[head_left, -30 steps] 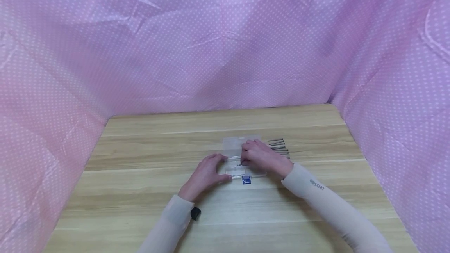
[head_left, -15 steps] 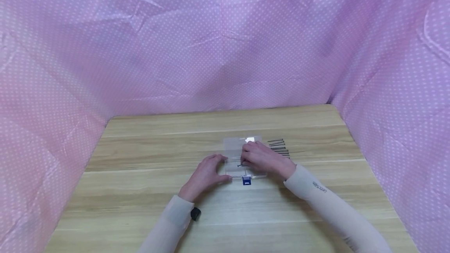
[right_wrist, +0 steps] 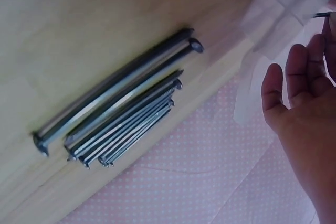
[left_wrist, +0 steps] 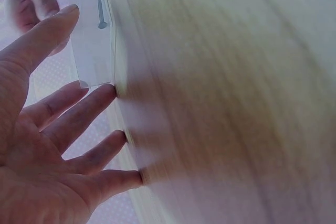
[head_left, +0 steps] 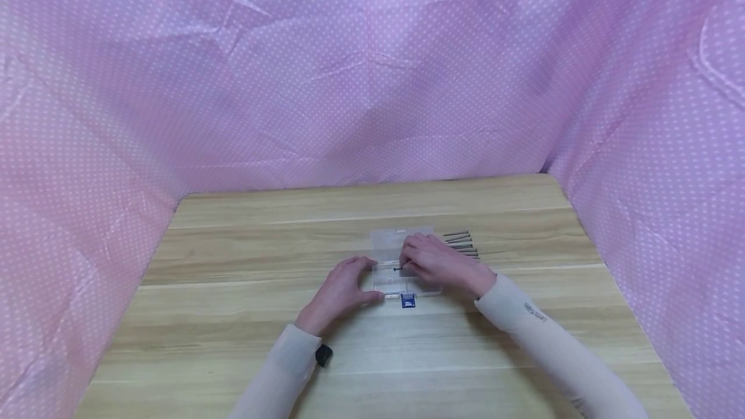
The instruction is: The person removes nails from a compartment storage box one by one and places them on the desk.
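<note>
We are watching right hand [head_left: 439, 264] pinching small nail [head_left: 398, 269], nudging it slightly farther over clear box [head_left: 401, 262] than half second ago; placing looks underway. Left hand [head_left: 343, 286] staying put, fingers relaxed against box's left edge. Nail row [head_left: 462, 246] lying just right. Table [head_left: 233, 315] offering wide room near side.

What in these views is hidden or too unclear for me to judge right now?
- Head view: the right hand covers much of the clear plastic box; its contents are too small to count.
- Nail at the right fingertips: tiny; the grip is hard to confirm.
- Left wrist view: the table is blurred; the box is cut off at the top edge.
- Right wrist view: the loose nails overlap, so no count; fingertips cut off.
</note>
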`<state>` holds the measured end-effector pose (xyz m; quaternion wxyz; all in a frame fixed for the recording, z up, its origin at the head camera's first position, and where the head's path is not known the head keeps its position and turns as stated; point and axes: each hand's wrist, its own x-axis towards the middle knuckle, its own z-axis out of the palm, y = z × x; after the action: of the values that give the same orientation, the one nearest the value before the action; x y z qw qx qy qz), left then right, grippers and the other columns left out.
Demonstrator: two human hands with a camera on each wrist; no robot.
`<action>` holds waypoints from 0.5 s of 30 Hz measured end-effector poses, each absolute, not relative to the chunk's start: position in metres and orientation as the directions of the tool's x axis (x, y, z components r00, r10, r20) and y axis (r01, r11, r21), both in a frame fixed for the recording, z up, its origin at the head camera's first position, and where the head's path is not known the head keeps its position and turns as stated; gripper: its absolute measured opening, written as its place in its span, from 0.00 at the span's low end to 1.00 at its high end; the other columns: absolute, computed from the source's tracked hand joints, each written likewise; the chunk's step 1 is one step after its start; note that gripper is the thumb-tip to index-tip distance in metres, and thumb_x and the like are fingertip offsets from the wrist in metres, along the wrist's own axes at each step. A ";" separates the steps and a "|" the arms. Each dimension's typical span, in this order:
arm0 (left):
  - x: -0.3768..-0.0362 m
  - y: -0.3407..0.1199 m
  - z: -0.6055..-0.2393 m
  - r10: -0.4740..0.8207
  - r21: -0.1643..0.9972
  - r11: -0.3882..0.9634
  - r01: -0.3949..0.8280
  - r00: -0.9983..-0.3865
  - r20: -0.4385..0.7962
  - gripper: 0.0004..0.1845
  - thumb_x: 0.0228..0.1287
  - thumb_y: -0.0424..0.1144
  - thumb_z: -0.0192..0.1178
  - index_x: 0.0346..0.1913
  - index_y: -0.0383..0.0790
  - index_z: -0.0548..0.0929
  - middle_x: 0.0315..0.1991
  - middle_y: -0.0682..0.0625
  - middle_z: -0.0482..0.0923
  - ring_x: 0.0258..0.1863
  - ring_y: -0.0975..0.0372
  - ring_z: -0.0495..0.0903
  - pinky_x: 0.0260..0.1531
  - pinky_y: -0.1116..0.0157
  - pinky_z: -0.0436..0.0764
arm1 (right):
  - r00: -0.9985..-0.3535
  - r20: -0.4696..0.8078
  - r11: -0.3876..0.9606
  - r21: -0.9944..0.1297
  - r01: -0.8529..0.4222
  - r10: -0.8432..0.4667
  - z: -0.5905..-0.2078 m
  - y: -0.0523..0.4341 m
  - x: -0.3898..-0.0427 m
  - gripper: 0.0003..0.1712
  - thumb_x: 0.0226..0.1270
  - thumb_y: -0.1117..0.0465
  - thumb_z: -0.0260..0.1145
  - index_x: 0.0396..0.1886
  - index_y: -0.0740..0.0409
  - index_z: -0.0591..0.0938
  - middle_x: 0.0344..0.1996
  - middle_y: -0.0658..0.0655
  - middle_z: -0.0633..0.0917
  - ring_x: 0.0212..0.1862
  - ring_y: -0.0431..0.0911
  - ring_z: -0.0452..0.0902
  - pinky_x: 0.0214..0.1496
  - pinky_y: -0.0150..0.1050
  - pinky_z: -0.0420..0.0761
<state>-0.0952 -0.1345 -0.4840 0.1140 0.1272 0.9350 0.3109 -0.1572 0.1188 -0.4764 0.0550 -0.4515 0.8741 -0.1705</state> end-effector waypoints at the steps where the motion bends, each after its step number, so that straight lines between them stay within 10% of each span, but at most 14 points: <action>1: -0.095 -0.135 -0.484 0.309 0.611 0.774 0.168 -0.942 -0.132 0.37 0.55 0.52 0.79 0.65 0.42 0.80 0.67 0.40 0.76 0.70 0.44 0.71 0.71 0.44 0.68 | -0.596 0.058 0.537 -0.369 -0.758 -0.801 -0.475 0.120 -0.157 0.03 0.77 0.58 0.64 0.45 0.49 0.83 0.43 0.45 0.79 0.48 0.43 0.74 0.57 0.44 0.77; 15: -0.097 -0.137 -0.481 0.309 0.620 0.768 0.158 -0.940 -0.143 0.36 0.55 0.51 0.79 0.65 0.42 0.80 0.68 0.40 0.76 0.70 0.43 0.70 0.72 0.43 0.68 | -0.591 0.204 0.457 -0.458 -0.762 -0.780 -0.468 0.131 -0.162 0.08 0.73 0.69 0.65 0.49 0.60 0.85 0.44 0.53 0.87 0.48 0.48 0.83 0.57 0.46 0.83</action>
<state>-0.0974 -0.1375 -0.4805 0.1190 0.1252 0.9327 0.3167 -0.1622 0.1308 -0.4675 0.0175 -0.4519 0.8534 -0.2593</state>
